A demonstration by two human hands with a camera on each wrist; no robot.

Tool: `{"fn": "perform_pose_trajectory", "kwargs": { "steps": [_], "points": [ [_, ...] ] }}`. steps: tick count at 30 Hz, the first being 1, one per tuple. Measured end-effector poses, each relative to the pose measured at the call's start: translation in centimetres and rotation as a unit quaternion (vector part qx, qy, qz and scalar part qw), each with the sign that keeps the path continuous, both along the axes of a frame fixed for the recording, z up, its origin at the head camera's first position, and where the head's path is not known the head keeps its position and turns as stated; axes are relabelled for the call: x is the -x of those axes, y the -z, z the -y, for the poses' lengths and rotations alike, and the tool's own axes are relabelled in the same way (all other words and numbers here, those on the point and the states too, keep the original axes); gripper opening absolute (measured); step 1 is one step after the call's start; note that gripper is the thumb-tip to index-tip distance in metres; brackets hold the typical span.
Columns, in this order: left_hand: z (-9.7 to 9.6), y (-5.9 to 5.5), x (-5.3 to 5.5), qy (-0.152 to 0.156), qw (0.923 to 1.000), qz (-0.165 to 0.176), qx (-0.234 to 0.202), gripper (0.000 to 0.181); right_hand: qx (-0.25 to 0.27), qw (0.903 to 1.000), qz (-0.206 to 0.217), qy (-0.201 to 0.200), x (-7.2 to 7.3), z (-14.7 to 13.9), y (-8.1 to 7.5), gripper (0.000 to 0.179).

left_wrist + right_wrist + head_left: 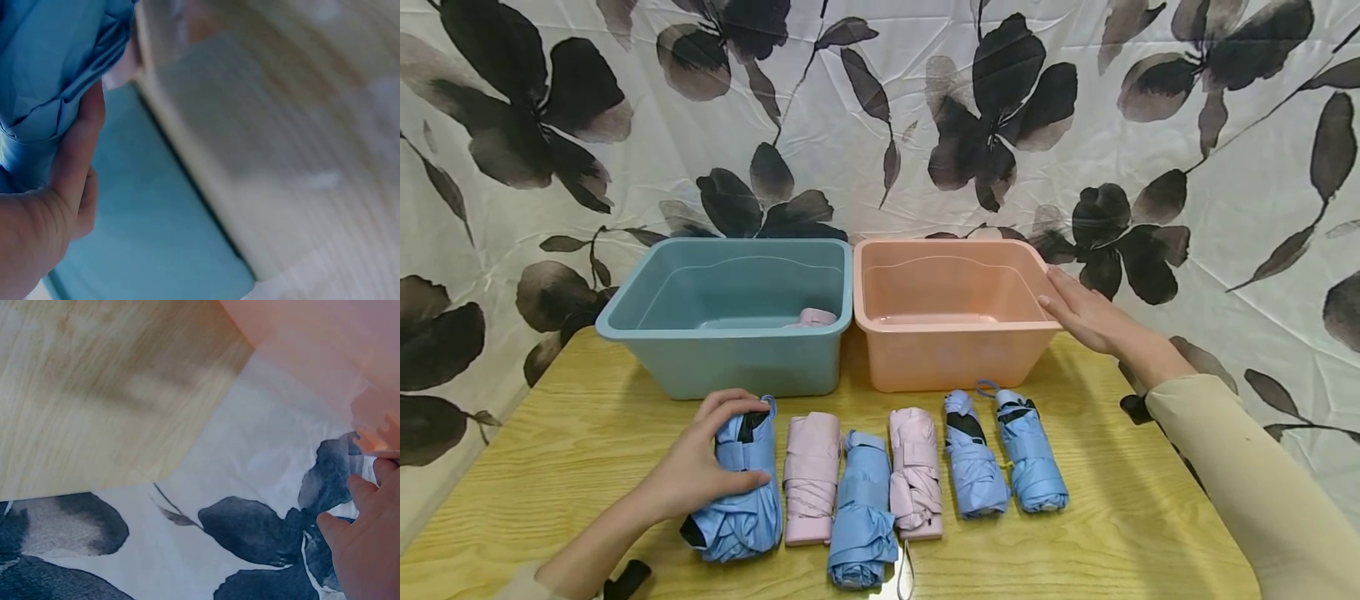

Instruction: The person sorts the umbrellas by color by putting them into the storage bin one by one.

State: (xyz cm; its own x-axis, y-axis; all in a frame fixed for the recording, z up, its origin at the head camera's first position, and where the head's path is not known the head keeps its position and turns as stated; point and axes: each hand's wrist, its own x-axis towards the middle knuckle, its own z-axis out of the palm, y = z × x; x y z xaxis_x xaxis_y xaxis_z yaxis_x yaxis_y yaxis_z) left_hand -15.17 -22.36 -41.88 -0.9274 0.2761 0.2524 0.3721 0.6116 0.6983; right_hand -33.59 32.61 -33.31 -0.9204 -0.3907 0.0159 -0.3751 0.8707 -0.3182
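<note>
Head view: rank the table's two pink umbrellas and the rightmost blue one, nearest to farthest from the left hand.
1. Left pink umbrella, just right of the left hand
2. Right pink umbrella, mid-row
3. Rightmost blue umbrella, row's right end

Head view: worn above the near side of the table (pixel 1120 500), facing forward and down; widest of three, taking in both hands, both bins and the floral cloth (pixel 880 100) behind.

Left wrist view: very near, at the left hand (pixel 711 467), slanted; folded blue umbrella (pixel 748 521) cut off at upper left, teal bin (pixel 737 367) filling the lower middle. These all shared with head view.

Right wrist view: near, angled across the table's edge; right hand (pixel 1086 312) at lower right, peach bin (pixel 958 358) at upper right, floral cloth below. Same items in head view.

Common to all three: table.
</note>
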Motion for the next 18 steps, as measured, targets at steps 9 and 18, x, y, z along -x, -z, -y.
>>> {"fn": "perform_pose_trajectory", "kwargs": {
  "steps": [9,18],
  "points": [
    [-0.8,-3.3,-0.9,-0.029,0.9922,-0.095,-0.076,0.083,0.001,1.0000,-0.003,0.002,-0.1,0.1,0.0,0.076],
    [-3.1,-8.0,0.3,-0.037,0.9720,-0.177,-0.150,0.088,0.001,1.0000,-0.002,0.004,-0.1,0.0,0.1,0.076]
  ]
}}
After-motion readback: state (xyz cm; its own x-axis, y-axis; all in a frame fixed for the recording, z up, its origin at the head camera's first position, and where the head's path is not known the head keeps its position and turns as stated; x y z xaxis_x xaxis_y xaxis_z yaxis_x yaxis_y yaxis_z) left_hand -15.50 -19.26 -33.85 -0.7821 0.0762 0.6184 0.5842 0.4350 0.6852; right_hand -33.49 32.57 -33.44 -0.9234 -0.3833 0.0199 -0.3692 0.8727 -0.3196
